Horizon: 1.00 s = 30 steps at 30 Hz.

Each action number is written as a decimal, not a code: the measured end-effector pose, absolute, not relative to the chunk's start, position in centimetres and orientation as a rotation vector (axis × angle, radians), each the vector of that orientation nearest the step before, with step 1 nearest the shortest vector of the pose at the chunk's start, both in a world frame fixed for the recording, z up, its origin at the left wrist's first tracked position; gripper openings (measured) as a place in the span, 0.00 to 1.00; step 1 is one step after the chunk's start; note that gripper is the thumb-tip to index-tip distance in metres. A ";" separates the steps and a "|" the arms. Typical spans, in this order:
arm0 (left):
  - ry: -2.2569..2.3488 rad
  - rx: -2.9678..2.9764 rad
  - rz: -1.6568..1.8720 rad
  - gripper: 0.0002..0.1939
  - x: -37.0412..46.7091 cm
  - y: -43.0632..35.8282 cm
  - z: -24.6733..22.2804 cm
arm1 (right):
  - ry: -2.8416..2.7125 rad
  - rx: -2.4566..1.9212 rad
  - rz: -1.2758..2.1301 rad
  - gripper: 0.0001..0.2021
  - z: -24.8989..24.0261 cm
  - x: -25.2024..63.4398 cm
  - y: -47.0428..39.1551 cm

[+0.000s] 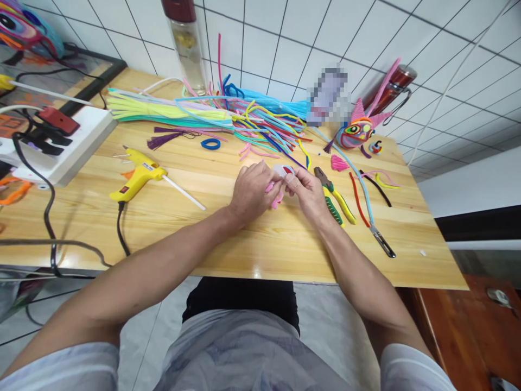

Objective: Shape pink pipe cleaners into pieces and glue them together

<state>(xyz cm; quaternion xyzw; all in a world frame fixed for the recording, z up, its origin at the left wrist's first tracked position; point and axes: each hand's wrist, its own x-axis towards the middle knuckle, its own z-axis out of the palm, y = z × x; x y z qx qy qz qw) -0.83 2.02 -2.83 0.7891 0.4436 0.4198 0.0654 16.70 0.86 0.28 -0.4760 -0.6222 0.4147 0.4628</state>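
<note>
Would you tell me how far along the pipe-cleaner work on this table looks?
The striped figure looks done, with eyes and pink fins; the coiled blue ring is shaped too. In hand are a pink piece at the left hand and a small red-and-blue piece in the right hand. The yellow pipe cleaners remain straight; how much is left, I cannot tell.

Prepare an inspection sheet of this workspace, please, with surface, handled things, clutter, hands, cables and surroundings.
Surface: wooden table, white scrap towards the right end; spills, nothing seen.
Handled things: pink piece and small red piece, partly hidden by fingers.
Clutter: pipe cleaners piled behind; glue gun left, pliers right.
Hands: left hand and right hand close together, gripping.
Cables: black cord from glue gun; plugs in power strip.
Surroundings: tiled wall behind; other people, nothing seen.
</note>
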 end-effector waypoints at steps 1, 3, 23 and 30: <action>1.336 2.354 1.272 0.07 -0.8 2.1 -2.8 | -1.563 -1.162 0.989 0.28 0.2 16.8 0.9; 1.326 2.268 1.298 0.08 -0.8 2.2 -2.8 | -1.636 -1.147 0.895 0.26 0.0 16.9 1.0; 1.345 2.501 1.274 0.10 -1.3 2.2 -2.3 | -1.839 -1.344 0.263 0.16 0.2 16.2 -0.1; 1.216 2.521 1.220 0.12 -1.8 2.5 -2.5 | -1.886 -1.361 0.248 0.16 0.5 16.4 -0.2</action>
